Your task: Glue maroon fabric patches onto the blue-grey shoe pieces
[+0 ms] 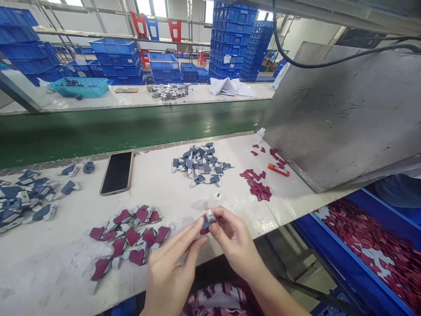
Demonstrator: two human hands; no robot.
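My left hand (173,263) and my right hand (235,239) meet at the table's front edge and pinch one small part (208,219) between their fingertips. The part has a dark blue body, a red underside and a white tab on top. Just left of my hands lies a pile of red-faced parts (130,239) with white tabs. A heap of dark blue parts (200,164) sits farther back at the middle of the white table (171,193). Loose red pieces (258,184) lie to the right of that heap.
A phone (117,172) lies face up at the back left, near another spread of blue parts (26,195). A red lighter (278,170) rests beside a slanted metal sheet (345,114). A blue bin of red pieces (371,245) stands low right. A green conveyor (125,127) runs behind the table.
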